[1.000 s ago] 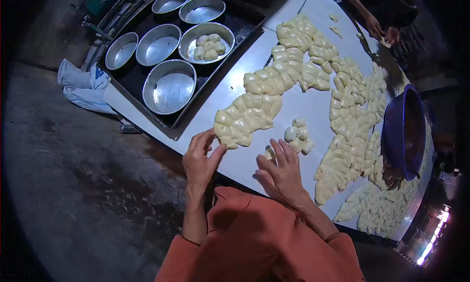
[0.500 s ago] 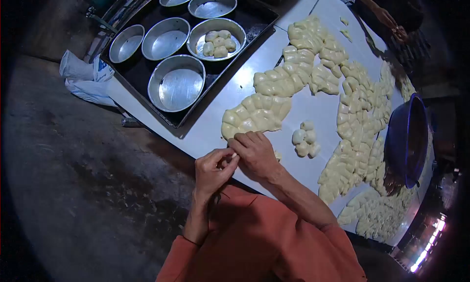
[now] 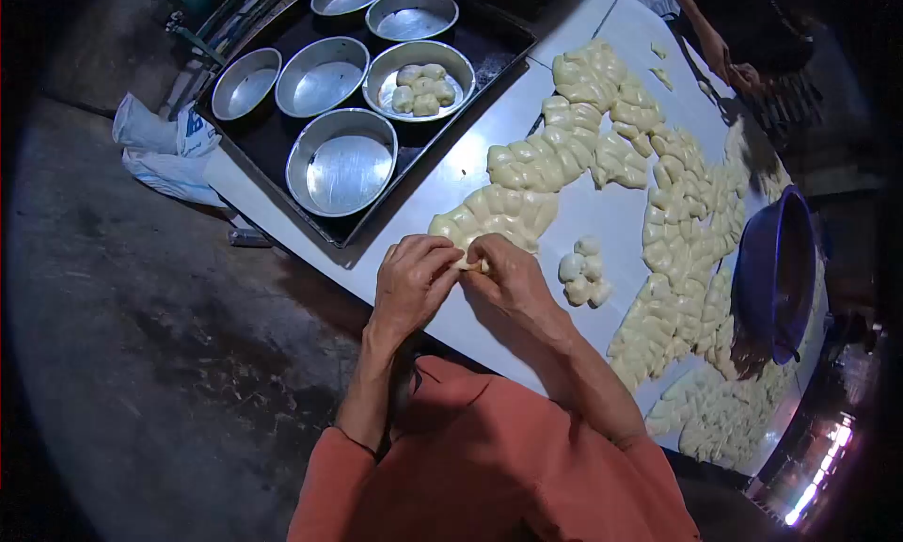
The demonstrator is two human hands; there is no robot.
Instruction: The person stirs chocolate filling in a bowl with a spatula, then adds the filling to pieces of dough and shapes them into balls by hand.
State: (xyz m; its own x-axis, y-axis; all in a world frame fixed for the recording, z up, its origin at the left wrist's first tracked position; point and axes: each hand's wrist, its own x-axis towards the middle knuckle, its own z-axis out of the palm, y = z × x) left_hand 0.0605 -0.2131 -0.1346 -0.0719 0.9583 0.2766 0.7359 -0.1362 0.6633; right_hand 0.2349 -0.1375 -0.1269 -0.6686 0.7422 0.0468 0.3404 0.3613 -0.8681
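Note:
Close to the table's front edge, my left hand (image 3: 412, 280) and my right hand (image 3: 514, 277) meet with bent fingers, pinching a small piece of dough (image 3: 470, 265) between them. Most of that piece is hidden by the fingers. Just beyond them lies a sheet of pale, glossy dough (image 3: 503, 211), scored into many lumps; whether the held piece still joins it I cannot tell. Right of my right hand, several round dough balls (image 3: 585, 273) sit clustered on the white table (image 3: 442, 180).
A black tray (image 3: 414, 170) at the left holds several round metal pans (image 3: 341, 170), one with dough balls (image 3: 423, 90). More dough (image 3: 677, 231) spreads to the right beside a tilted purple basin (image 3: 776, 274). Another person's hand (image 3: 738, 71) is at the far right.
My left hand has moved up and forward to the dough sheet's edge. My right hand has shifted slightly right, and its fingers now pinch dough. The other person's hand has moved down and left.

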